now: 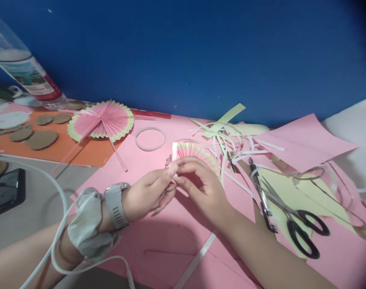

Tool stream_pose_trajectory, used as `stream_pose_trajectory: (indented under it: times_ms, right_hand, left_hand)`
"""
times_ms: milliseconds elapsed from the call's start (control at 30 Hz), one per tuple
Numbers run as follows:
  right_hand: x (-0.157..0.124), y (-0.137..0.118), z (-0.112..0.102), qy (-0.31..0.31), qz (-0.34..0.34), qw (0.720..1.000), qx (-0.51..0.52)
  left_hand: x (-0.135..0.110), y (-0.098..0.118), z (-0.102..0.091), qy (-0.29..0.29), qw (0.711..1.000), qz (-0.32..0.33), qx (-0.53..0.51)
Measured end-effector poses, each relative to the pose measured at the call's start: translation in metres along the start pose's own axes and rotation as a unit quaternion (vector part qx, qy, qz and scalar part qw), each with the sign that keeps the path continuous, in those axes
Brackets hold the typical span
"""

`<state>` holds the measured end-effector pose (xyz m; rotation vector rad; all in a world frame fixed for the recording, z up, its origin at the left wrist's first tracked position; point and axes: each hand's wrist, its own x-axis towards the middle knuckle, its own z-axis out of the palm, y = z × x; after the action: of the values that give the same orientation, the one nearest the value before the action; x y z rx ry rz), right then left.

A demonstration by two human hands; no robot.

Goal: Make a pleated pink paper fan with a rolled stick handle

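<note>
A small pleated paper fan point(196, 151), pink with a pale green rim, is spread between my hands above the pink paper. My left hand point(151, 190) pinches it near the lower left end, where a white strip point(174, 151) stands along the edge. Closed around the same end, my right hand point(202, 182) has its thumb and fingertips meeting those of the left. The fingers hide the base of the fan. Beyond my left hand lies a finished-looking round pleated fan point(118, 116) with pink paper sticks. A whitish ring point(150, 139) rests between that fan and my hands.
Black-handled scissors point(305, 233) and a pen point(262, 196) lie at right, beside a tangle of paper strips point(227, 138). At left are a plastic bottle point(29, 72), cardboard discs point(41, 139) and a phone point(8, 192). A white cable point(60, 216) crosses my left forearm. A blue wall point(183, 56) rises behind.
</note>
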<state>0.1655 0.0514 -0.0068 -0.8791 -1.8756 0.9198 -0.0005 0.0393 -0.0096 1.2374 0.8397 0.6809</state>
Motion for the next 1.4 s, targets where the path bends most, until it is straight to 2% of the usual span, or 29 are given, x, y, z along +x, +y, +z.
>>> stream_pose_trajectory:
  times_ms: [600,767,967,1167,1400]
  right_hand:
    - [0.0022,0.0015,-0.0005,-0.01,-0.007,0.999,0.031]
    - [0.0022,0.0018,0.0009,-0.01,0.01,1.0,0.021]
    - [0.0023,0.0019,0.0008,-0.007,-0.003,0.999,0.04]
    - [0.001,0.0007,0.0012,-0.011,0.025,0.999,0.037]
    - [0.0001,-0.0006,0.0008,-0.009,0.004,1.0,0.026]
  left_hand:
    - [-0.0007,-0.0001,0.0005,0.011,1.0,0.015,-0.007]
    - [0.0007,0.0035,0.0018,0.015,1.0,-0.005,-0.013]
    - [0.0008,0.003,0.0014,0.008,0.999,-0.012,-0.036]
    - [0.0019,0.0029,0.002,0.019,0.999,-0.001,-0.031]
    - [-0.0002,-0.0007,0.001,0.013,1.0,-0.006,-0.006]
